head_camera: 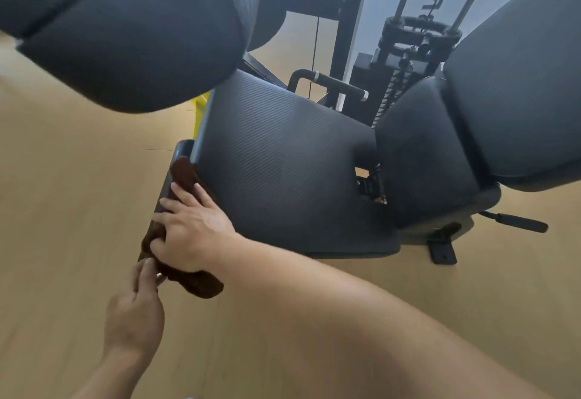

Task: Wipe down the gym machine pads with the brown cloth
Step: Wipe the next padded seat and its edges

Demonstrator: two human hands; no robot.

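Note:
The brown cloth (185,178) is draped along the left front edge of the black ribbed seat pad (283,163). My right hand (191,232) lies flat on the cloth with fingers spread, pressing it against that edge. Just below it, my left hand (135,313) pinches the cloth's lower end near a small metal part. A large black pad (125,31) hangs overhead at the upper left. Two more black pads stand to the right: a lower back pad (424,153) and an upper back pad (518,84).
A light wooden floor (63,194) surrounds the machine. Behind the seat are a padded handle bar (339,84), the weight stack with guide rods (418,46) and a black upright frame (349,21). A lever handle (518,222) and a floor bracket (443,251) stick out at the right.

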